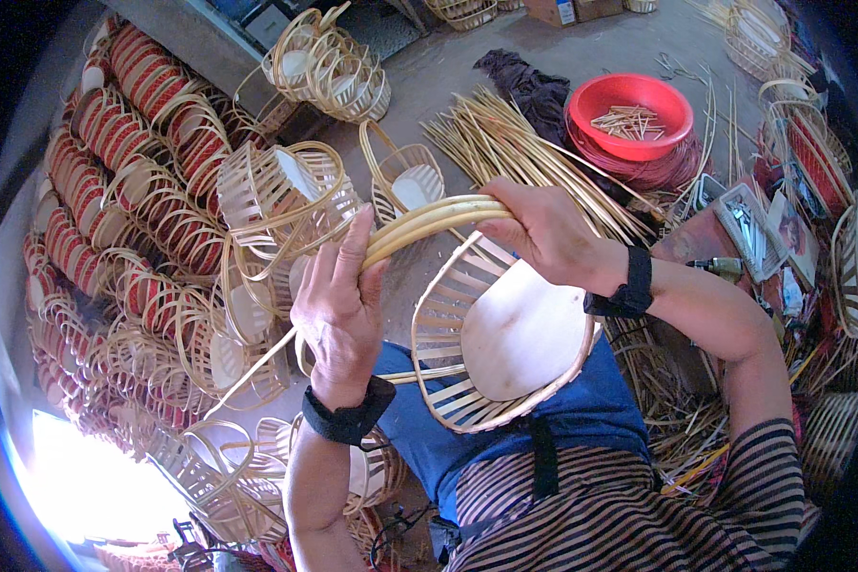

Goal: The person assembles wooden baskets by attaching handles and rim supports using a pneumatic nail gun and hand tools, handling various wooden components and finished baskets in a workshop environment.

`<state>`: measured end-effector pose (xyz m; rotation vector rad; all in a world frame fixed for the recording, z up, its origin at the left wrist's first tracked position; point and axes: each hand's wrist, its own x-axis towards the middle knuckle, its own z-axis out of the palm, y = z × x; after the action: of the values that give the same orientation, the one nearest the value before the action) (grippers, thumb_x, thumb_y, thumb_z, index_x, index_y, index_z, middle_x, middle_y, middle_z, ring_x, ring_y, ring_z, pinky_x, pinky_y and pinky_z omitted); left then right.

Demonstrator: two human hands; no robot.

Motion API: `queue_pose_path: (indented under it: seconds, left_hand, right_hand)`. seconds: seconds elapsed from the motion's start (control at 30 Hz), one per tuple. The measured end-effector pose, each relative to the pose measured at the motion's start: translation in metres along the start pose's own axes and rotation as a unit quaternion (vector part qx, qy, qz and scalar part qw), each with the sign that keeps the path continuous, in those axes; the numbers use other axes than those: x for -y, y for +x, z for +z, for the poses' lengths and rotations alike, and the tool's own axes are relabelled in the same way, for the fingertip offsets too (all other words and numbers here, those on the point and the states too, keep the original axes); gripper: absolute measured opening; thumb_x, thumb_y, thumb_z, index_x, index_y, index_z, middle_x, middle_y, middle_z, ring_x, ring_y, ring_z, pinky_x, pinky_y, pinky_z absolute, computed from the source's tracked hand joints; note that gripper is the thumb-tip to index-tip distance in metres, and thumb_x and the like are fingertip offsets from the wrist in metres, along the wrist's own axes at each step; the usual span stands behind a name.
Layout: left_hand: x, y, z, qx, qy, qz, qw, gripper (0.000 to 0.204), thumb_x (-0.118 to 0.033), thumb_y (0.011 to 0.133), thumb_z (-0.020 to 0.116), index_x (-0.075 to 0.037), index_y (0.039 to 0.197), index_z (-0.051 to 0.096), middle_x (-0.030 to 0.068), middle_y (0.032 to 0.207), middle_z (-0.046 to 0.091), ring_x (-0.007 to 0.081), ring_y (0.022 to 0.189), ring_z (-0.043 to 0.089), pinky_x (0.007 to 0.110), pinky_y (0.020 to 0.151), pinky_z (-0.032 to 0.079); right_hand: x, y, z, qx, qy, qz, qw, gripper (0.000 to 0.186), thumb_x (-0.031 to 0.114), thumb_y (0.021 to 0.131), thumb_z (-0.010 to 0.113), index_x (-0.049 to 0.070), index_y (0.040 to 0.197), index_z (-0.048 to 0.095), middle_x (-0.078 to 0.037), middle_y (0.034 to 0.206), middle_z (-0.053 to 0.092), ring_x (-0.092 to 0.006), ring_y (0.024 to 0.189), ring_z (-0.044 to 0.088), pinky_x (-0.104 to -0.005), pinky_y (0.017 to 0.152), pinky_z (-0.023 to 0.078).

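A slatted oval basket (447,329) with a pale flat wooden base (524,338) rests tilted on my lap. Above it, several light cane rods (436,224) lie side by side in a curved arch. My right hand (543,232) pinches their right end between thumb and fingers. At the other end, my left hand (337,310) is closed round the rods, its index finger pointing up. A loose cane end trails down and left from that hand. Whether the arch is fixed to the basket I cannot tell, since my hands cover its ends.
Stacked red-banded baskets (153,162) fill the left side. Plain handled baskets (281,191) stand just beyond my left hand. Ahead lie a bundle of cane sticks (515,143) and a red basin (672,105) holding short sticks. A plastic tray (750,229) sits at the right.
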<state>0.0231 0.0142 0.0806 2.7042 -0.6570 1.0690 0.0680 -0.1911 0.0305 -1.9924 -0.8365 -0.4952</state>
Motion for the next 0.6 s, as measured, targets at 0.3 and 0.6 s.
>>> queue_pose_path:
  seconds: [0.3,0.6]
  left_hand:
    - [-0.009,0.002,0.002,-0.001,-0.025,-0.017,1.0,0.041,-0.013,0.067,0.057,-0.013,0.107,0.051,0.006,0.07,0.047,0.0223,0.063,0.048,0.031,0.057,0.04]
    - [0.035,0.0,-0.042,0.267,-0.041,-0.156,0.95,0.028,-0.021,0.072,0.056,-0.009,0.098,0.051,0.0112,0.079,0.055,0.0267,0.072,0.054,0.033,0.061,0.042]
  right_hand:
    - [0.01,0.022,-0.001,-0.148,-0.112,-0.186,0.965,0.039,0.041,0.074,0.047,0.002,0.079,0.045,-0.012,0.061,0.052,-0.0304,0.057,0.052,-0.0361,0.05,0.04]
    - [0.009,0.033,-0.024,-0.03,-0.201,-0.179,0.963,0.028,0.03,0.074,0.053,0.004,0.069,0.042,-0.011,0.055,0.051,-0.0254,0.048,0.053,-0.0336,0.04,0.04]
